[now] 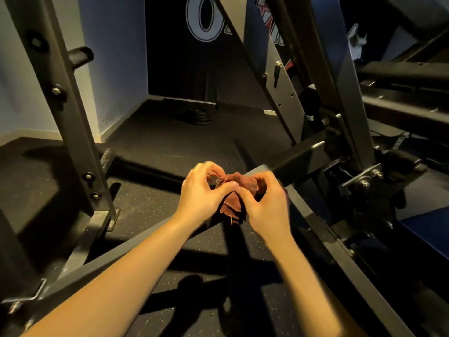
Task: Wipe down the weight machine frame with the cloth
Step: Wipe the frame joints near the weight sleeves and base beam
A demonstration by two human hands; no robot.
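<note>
A crumpled reddish-brown cloth sits bunched between both hands at the centre of the view. My left hand pinches its left side with thumb and curled fingers. My right hand grips the right side, fingers curled over the top. The hands hover just above a dark grey bar of the weight machine frame, which runs diagonally from lower left to upper right. The lower folds of the cloth hang down over this bar; whether they touch it I cannot tell.
A bolted upright post stands at the left on a floor plate. Slanted frame members and a bolted pivot assembly crowd the right. Weight plates lie on the black rubber floor by the far wall.
</note>
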